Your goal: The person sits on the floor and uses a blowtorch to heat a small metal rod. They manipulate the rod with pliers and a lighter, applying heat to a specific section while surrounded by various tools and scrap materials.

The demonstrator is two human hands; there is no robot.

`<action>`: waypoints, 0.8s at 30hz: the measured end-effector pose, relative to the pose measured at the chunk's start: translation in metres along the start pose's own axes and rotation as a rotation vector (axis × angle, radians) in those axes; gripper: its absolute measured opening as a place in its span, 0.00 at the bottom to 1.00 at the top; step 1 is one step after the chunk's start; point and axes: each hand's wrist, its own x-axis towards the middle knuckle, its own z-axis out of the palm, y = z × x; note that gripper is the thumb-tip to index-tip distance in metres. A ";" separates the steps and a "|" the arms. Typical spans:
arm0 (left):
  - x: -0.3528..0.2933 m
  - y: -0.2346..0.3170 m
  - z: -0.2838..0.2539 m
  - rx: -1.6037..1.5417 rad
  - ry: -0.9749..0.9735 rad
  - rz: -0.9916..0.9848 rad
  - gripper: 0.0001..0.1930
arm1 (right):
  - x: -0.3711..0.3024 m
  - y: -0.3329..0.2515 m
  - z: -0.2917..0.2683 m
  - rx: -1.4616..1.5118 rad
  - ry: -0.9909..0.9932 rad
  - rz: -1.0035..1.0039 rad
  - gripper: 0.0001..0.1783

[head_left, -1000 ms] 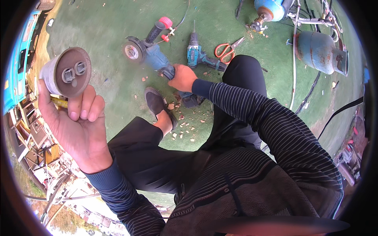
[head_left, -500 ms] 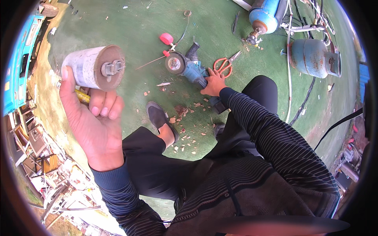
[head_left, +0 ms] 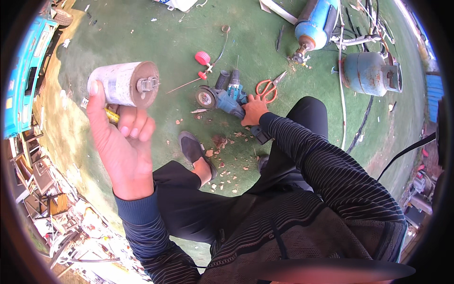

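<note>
Raised at the left, my left hand [head_left: 125, 154] is closed on a whitish cylinder [head_left: 113, 84]. The cylinder's brown end face carries a small metal fitting and points right; its kind is not clear. Behind my fingers, part of a yellow stick-like thing [head_left: 112, 116] shows. My right hand [head_left: 254, 110] grips the rear body of a blue-grey angle grinder [head_left: 229, 105] low over the green floor. Its disc points left, and a dark battery end shows below my hand. Just beyond it is a teal drill [head_left: 234, 86], partly hidden. Orange-handled scissors [head_left: 269, 89] lie right of my right hand.
A red-handled tool [head_left: 202, 58] with a thin rod lies beyond the grinder. A blue cylinder [head_left: 312, 28] and a rusty gas bottle [head_left: 366, 73] lie at the far right among hoses. Broken chips [head_left: 227, 175] litter the floor between my feet. Scrap [head_left: 61, 213] fills the left edge.
The grinder has come nearer to me and turned slightly in my right hand, uncovering more of the drill behind it. The cylinder in my left hand has shifted a little to the right.
</note>
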 end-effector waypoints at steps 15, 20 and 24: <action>0.033 -0.019 0.015 -0.014 -0.178 -0.173 0.20 | -0.021 -0.043 0.006 0.278 0.134 -0.075 0.31; 0.080 -0.053 0.027 -0.075 -0.269 -0.522 0.25 | -0.065 -0.067 -0.015 0.366 0.128 -0.122 0.29; 0.085 -0.083 0.028 -0.082 -0.445 -0.794 0.29 | -0.074 -0.084 -0.044 0.381 -0.003 -0.123 0.30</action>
